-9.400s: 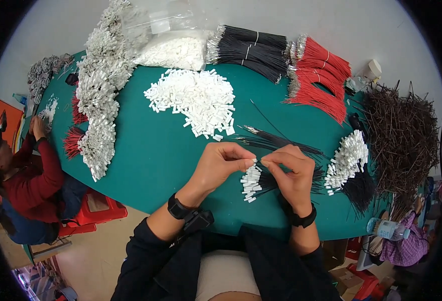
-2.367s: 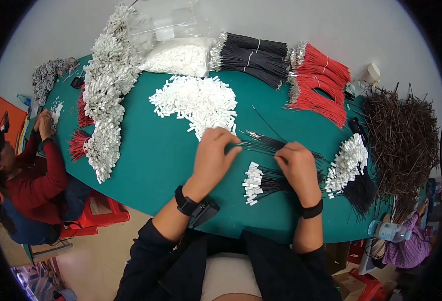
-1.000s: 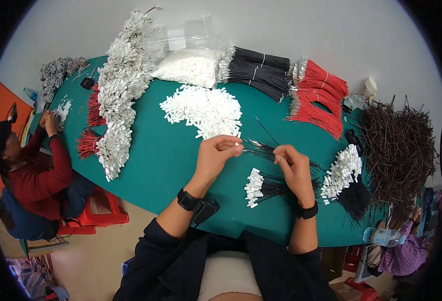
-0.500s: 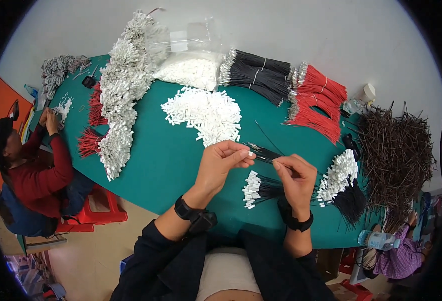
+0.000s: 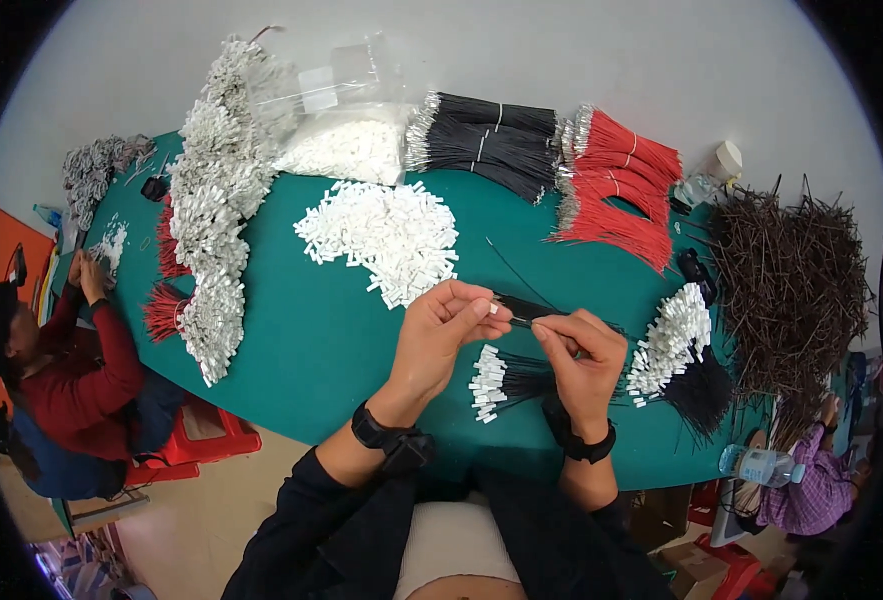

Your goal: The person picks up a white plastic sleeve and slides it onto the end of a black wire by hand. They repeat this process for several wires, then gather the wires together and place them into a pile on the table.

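A second ago my two hands were further apart; now I have brought them nearly together above the green worktop [image 5: 311, 335]. My left grip [image 5: 439, 335] is pinched on a small white rectangular plastic piece [image 5: 493, 309], which shows between the tips of thumb and finger. My right grip [image 5: 589, 363] is also closed, and it seems to hold one thin black wire with a metal end [image 5: 522, 321], directed to the left; my fingers hide most of it.

The white piece and the metal end are just beside each other, but I cannot tell if they already touch. For the work, I judge this means that picking up is finished and the two parts are being aligned; I see no sign that they are joined.

The heap of loose white plastic pieces [image 5: 386, 235] lies beyond my left hand. Several loose black wires [image 5: 524, 304] lie just behind my fingers. Nearer to me, the small group of black wires with white plastic ends [image 5: 521, 377] has stayed in its place.
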`<state>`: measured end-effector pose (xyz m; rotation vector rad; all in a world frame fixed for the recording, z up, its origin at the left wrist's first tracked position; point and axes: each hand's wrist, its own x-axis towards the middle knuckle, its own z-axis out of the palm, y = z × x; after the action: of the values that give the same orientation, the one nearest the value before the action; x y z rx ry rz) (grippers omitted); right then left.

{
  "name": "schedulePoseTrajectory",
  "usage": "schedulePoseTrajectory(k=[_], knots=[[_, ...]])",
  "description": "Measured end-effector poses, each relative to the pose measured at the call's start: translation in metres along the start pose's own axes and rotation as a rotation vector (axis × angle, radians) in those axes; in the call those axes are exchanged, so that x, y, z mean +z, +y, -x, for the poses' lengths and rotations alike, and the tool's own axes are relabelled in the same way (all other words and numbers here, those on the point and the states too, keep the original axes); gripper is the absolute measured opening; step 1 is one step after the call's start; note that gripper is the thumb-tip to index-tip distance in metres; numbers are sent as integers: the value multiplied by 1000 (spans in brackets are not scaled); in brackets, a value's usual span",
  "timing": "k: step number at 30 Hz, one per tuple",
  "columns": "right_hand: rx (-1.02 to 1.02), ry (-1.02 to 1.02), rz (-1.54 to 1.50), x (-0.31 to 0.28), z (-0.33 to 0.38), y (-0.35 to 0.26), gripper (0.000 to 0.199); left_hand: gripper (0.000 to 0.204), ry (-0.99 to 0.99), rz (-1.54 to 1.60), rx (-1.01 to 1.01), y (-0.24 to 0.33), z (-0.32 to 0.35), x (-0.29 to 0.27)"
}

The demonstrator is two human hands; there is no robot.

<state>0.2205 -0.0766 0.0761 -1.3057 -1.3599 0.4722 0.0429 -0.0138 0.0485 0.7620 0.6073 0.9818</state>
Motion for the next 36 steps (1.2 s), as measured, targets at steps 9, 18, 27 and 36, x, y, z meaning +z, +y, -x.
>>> schedulePoseTrajectory(k=[9, 18, 27, 36], knots=[[-23, 18, 56, 3, 3, 9, 13, 26, -58, -346, 69, 6, 4, -6], [-57, 73, 146, -2, 6, 26, 12, 24, -87, -377, 52, -6, -3, -7], [-91, -43, 72, 2, 6, 30, 13, 20, -144, -514, -78, -17, -1, -17], [-185, -75, 134, 8, 8, 23, 17, 20, -113, -405, -84, -27, -6, -26]])
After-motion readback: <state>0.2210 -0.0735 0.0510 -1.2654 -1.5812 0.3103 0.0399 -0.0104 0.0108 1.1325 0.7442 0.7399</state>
